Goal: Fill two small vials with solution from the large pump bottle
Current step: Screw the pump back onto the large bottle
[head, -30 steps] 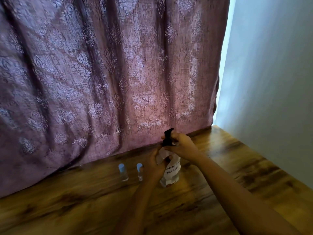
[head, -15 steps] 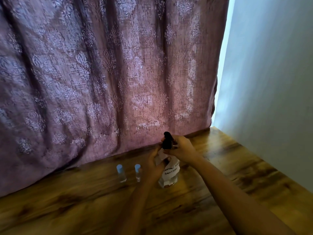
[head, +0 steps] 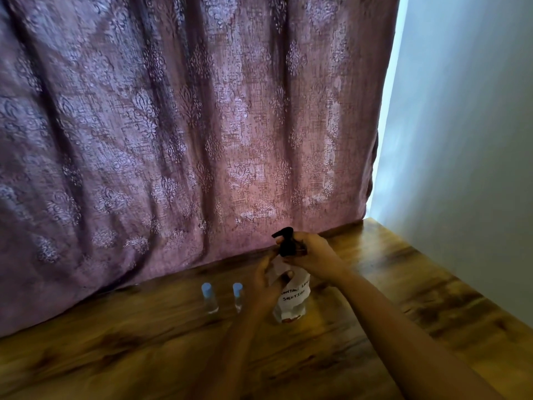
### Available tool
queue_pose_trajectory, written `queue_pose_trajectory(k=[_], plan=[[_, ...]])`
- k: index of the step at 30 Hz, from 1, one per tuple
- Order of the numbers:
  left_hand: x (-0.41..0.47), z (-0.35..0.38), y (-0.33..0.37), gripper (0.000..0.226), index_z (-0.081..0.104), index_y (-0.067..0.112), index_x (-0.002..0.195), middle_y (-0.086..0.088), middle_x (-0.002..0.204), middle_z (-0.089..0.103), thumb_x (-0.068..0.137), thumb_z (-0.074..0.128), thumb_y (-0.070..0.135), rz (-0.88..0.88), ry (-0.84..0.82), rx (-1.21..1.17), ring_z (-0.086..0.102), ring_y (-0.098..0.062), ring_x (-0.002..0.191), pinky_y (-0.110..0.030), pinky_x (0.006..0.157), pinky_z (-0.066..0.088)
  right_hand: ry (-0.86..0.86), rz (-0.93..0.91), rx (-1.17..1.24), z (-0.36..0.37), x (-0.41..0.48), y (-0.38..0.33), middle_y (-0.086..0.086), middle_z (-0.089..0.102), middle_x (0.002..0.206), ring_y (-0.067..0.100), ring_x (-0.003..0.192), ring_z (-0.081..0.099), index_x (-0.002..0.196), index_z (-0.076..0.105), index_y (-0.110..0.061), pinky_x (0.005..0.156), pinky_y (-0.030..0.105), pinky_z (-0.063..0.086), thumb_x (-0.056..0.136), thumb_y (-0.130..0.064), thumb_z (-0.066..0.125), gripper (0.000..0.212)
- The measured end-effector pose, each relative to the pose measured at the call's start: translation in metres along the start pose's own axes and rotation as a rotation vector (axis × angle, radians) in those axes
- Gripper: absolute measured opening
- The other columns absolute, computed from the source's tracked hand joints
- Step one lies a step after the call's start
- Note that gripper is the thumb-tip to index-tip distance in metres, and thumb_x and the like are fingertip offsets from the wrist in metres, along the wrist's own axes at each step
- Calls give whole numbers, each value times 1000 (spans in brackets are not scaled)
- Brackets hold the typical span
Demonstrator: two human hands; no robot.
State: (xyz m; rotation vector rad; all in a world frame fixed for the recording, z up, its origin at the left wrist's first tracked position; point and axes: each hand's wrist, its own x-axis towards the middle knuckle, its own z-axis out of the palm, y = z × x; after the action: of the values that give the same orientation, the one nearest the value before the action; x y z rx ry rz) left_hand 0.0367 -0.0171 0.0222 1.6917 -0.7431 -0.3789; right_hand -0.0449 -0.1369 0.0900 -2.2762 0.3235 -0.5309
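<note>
A clear pump bottle (head: 294, 301) with a white handwritten label stands upright on the wooden table (head: 375, 298). Its black pump head (head: 285, 242) points left. My right hand (head: 313, 254) grips the pump head from the right. My left hand (head: 266, 281) holds the bottle's neck and shoulder from the left. Two small clear vials with light blue caps stand left of the bottle: one vial (head: 209, 297) farther left, the other vial (head: 238, 295) partly hidden behind my left hand. Both vials are capped.
A mauve patterned curtain (head: 187, 125) hangs along the table's back edge. A pale wall (head: 467, 125) borders the table on the right. Bare wood lies in front of the bottle and vials.
The pump head has turned under my right hand, its nozzle now pointing left. Both hands stay on the bottle, and the vials have not moved.
</note>
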Motion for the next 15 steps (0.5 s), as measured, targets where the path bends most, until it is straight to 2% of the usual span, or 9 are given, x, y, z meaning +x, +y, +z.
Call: queue_pose_trajectory(k=[2, 4, 6, 10, 12, 15], plan=[[-1, 2, 2, 56, 44, 18, 138, 9, 128, 50, 87, 66, 10, -13, 28, -24, 47, -9, 121, -22, 100, 42, 59, -4, -27, 2, 1, -2, 4, 67, 112, 11, 101, 61, 110, 64, -9, 75, 2, 42, 76, -9, 74, 36], [1, 4, 4, 48, 47, 12, 134, 6, 118, 52, 89, 63, 5, -42, 40, -66, 50, -14, 118, -10, 82, 48, 109, -22, -48, 5, 3, -2, 8, 69, 109, 17, 101, 64, 108, 65, -6, 78, 7, 43, 75, -8, 75, 34], [5, 5, 1, 46, 48, 14, 131, 5, 115, 54, 89, 62, 4, -50, 28, -64, 54, -17, 117, -12, 73, 50, 134, -27, -58, 8, 1, -1, 8, 69, 109, 18, 101, 65, 110, 65, -6, 81, 11, 44, 77, -10, 74, 35], [8, 6, -2, 44, 49, 18, 129, 7, 114, 55, 89, 62, 5, -32, 24, -72, 54, -15, 114, -14, 77, 49, 171, -19, -41, 12, 0, 2, 7, 70, 110, 17, 102, 65, 111, 65, -6, 82, 7, 42, 76, -11, 75, 36], [10, 7, -2, 43, 51, 22, 126, 6, 116, 56, 88, 66, 11, -14, 46, -55, 54, -14, 115, -17, 82, 49, 206, 10, -24, 14, 2, 1, 7, 70, 108, 17, 101, 65, 110, 66, -6, 83, 10, 44, 76, -10, 74, 35], [17, 10, 0, 45, 54, 30, 121, 0, 122, 61, 79, 69, 38, 26, 111, -4, 57, -21, 117, -37, 96, 50, 218, 53, 8, 15, 10, 0, 9, 68, 111, 20, 105, 63, 110, 65, -5, 86, 16, 44, 78, -6, 72, 34]])
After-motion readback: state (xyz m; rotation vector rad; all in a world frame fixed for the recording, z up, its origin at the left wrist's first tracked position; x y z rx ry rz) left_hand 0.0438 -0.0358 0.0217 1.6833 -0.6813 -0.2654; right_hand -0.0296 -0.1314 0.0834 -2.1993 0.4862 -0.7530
